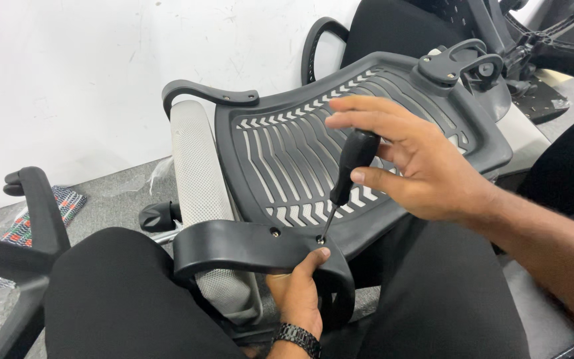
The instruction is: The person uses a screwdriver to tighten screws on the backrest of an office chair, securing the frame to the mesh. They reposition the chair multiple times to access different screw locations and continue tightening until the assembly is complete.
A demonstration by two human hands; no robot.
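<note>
White wall and grey floor back a cluttered spot where a black plastic chair seat pan (360, 133) lies upturned across the person's lap. Left of the hands, another chair's black armrest (38, 206) juts up. The left hand (297, 292) closes around the black armrest bracket (254, 247), thumb beside a screw hole. Just above it, the right hand (420, 163) loosely pinches a black-handled screwdriver (347, 176), fingers partly spread, tip seated in the screw (319, 237). With so light a grip, the tip could likely slip out and strike the thumb below.
</note>
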